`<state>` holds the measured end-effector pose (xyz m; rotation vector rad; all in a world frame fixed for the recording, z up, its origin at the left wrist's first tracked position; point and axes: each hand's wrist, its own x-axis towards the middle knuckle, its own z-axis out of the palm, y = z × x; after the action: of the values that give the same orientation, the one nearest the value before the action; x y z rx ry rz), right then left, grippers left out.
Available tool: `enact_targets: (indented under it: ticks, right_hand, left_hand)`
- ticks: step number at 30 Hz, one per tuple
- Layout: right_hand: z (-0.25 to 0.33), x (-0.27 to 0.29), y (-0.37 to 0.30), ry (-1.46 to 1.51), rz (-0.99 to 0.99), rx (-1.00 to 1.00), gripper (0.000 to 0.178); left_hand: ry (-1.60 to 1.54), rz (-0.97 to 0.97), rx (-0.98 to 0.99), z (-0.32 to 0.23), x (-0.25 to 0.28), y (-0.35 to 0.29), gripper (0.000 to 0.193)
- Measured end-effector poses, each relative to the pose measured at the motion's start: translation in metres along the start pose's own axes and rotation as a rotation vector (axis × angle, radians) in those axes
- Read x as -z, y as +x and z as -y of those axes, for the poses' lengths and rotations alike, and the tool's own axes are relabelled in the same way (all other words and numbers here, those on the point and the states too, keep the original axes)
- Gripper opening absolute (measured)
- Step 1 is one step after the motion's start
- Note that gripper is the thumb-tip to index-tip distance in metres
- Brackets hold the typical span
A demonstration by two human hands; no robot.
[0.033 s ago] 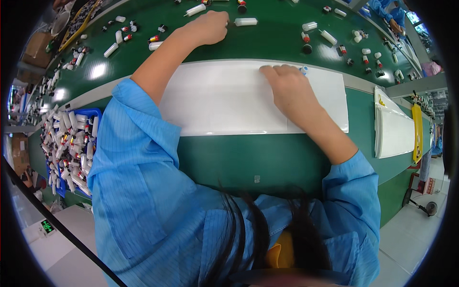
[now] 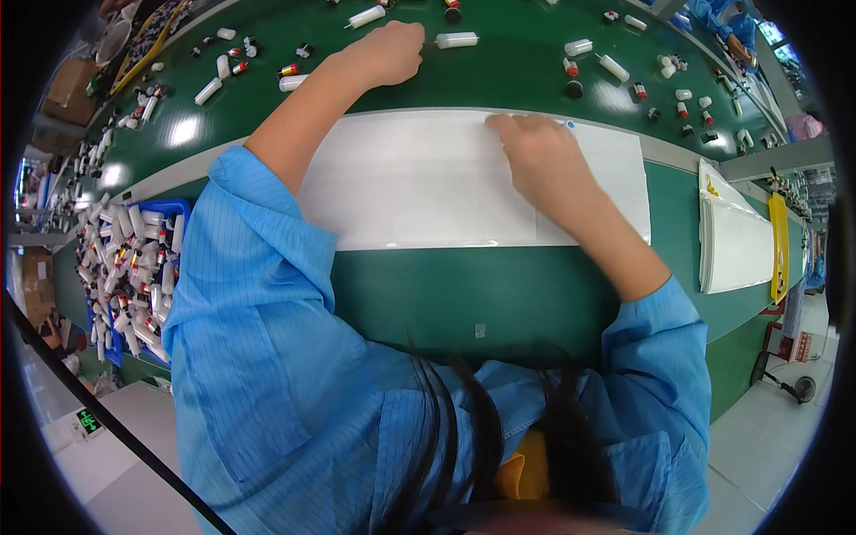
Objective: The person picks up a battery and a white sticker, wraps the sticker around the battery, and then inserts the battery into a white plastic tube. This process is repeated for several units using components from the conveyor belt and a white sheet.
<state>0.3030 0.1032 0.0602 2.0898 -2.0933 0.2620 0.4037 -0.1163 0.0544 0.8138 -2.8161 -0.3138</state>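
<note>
My left hand (image 2: 385, 55) reaches over the green conveyor surface (image 2: 499, 80) with its fingers curled in. What it holds, if anything, is hidden under the fingers. Just right of its fingertips lies a white bottle (image 2: 457, 40) with a thin nozzle pointing toward the hand. My right hand (image 2: 542, 160) is bent, fingers drawn together, over the far edge of a white sheet (image 2: 428, 187). Beside its outer fingers shows a small blue piece (image 2: 571, 125), mostly covered by the hand; I cannot make out its kind.
White bottles (image 2: 613, 67) and small red-and-black parts (image 2: 571, 67) lie scattered across the conveyor. At left, a blue crate (image 2: 184, 214) is heaped with bottles. White sheets (image 2: 736, 236) are stacked at right beside a yellow strip (image 2: 778, 250). A co-worker's blue sleeve (image 2: 709, 18) shows at far right.
My right hand has shifted slightly away from me, and less of the blue piece shows beside it. My left hand stays nearly in place.
</note>
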Motion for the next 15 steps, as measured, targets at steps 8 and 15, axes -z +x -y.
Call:
enact_targets:
  ticks: [8,15]
  right_hand:
    - [-0.017,0.005,0.006,0.006,0.022,0.103,0.024]
    - [-0.025,0.027,0.033,0.268,0.395,-0.144,0.019]
  left_hand:
    - [0.26,0.025,0.063,-0.013,0.009,-0.007,0.027]
    - [-0.988,0.217,0.089,-0.018,-0.005,0.013,0.026]
